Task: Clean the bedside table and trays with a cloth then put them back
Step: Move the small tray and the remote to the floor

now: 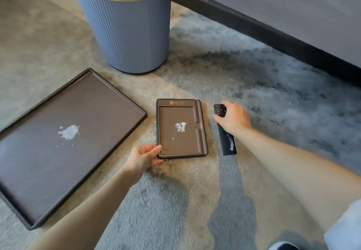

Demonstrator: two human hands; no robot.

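A large dark brown tray lies on the carpet at the left, with a white splatter near its middle. A small brown tray with a side groove lies in the centre, also marked by a white blotch. My left hand grips its near left corner. A black remote control lies right of the small tray, smeared white near its lower end. My right hand is closed over the remote's upper part. No cloth is in view.
A blue ribbed waste bin with a gold rim stands on the carpet behind the trays. A dark furniture edge runs diagonally across the upper right. Grey and beige carpet covers the floor.
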